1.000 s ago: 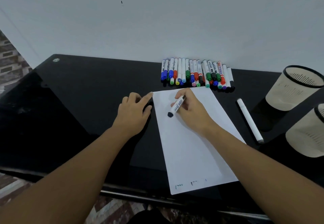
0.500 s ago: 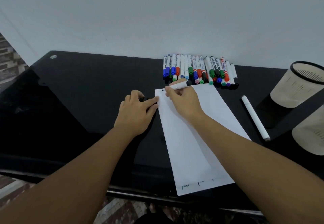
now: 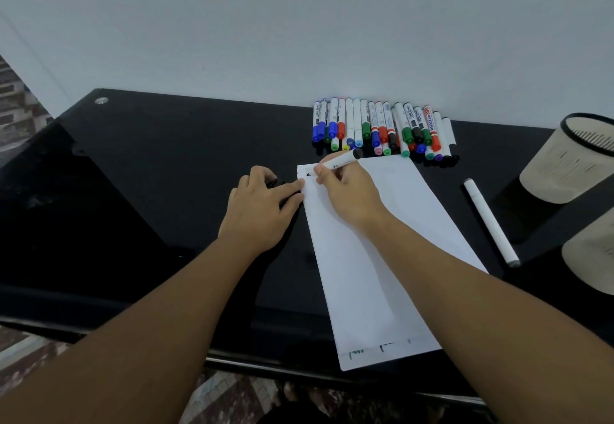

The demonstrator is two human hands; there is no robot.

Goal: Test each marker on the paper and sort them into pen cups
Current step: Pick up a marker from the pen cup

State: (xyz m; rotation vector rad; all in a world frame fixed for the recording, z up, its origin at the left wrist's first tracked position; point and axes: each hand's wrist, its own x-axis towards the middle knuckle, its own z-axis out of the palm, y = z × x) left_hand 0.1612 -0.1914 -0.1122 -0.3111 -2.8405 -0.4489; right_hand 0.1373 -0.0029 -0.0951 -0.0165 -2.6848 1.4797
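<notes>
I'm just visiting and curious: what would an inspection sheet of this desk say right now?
Surface: glossy black table.
Job's things: white paper, dark mark at its far left corner; row of markers by the wall; lone white marker; two pen cups.
Clutter: nothing seen.
Hands: right hand grips a black-ended marker, tip at the paper; left hand rests at the paper's edge.
Cables: nothing seen.
Surroundings: white wall.

Printing is visible on the barrels of the row of markers [image 3: 382, 128], but none of it is legible.
</notes>
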